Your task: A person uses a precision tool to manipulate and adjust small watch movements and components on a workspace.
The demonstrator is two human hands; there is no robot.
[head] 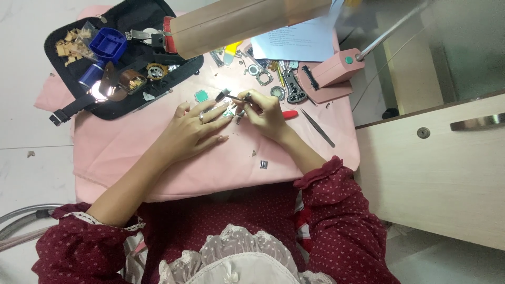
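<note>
The small hammer (234, 97) sits at the centre of the frame, its thin handle running nearly level from right to left, tilting slightly up toward its metal head at the left end. The right hand (263, 113) has its fingers pinched closed around the handle. The left hand (197, 129) lies flat, fingers spread, pressing a small green watch part (228, 112) onto the pink cloth (210, 168). A black tool case (121, 58) with a blue box (108, 44) lies at upper left; a white printed sheet (297, 39) at upper centre-right; a pink lamp base (331, 73) right of centre; tweezers (318, 128) just right of the hands.
</note>
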